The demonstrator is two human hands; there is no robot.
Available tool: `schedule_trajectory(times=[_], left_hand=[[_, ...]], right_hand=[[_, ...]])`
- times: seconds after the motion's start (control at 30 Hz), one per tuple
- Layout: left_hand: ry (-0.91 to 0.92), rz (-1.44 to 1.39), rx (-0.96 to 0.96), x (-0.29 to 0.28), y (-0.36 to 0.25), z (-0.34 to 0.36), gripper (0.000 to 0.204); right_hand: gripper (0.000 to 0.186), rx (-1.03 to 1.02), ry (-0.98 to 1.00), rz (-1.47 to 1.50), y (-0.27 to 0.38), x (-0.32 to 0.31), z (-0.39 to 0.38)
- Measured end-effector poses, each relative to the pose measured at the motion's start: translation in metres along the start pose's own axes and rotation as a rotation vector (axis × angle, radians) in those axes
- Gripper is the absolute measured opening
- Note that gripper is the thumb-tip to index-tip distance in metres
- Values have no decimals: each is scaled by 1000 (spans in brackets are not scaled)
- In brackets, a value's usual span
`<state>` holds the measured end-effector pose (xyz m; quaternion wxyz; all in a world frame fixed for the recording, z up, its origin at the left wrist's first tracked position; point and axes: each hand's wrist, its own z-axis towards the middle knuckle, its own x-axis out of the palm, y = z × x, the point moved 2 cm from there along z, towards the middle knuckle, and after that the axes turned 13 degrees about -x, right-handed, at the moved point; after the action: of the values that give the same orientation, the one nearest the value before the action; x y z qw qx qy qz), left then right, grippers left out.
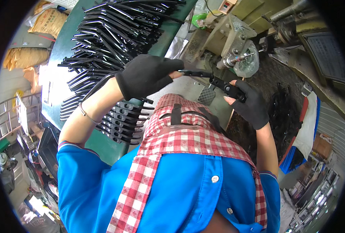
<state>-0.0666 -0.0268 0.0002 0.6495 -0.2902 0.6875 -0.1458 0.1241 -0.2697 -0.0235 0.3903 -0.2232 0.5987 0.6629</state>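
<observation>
My left hand [147,75], in a black fingerless glove, is closed on a thin black metal rod [197,73] that sticks out past its fingertips to the right. A dark strip trailing along my left forearm may be the same rod. In my right hand [252,101], gloved alike, is a black metal bracket [221,86] with round holes, pinched between thumb and fingers. Rod and bracket meet in front of my lap; whether they are joined I cannot tell. Left of my hands, many glossy bent black rods [106,42] lie piled on a green table.
Holed black brackets [122,120] are stacked in a row on the green table [114,149] near my left elbow. A machine with a metal spindle [232,60], partly wrapped in clear plastic, stands ahead. Dark parts [283,108] lie heaped at right, beside a blue-edged bin [292,159].
</observation>
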Motion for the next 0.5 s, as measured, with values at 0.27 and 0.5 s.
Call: schedule_trajectory(times=[0.27,0.5], left_hand=[[284,169,18,11,-17,33,22],[237,212,49,25,-42,52,23]], right_hand=[[40,-136,1,-292,4,-16,-7],[39,52,176,-174,0,-25,-2]])
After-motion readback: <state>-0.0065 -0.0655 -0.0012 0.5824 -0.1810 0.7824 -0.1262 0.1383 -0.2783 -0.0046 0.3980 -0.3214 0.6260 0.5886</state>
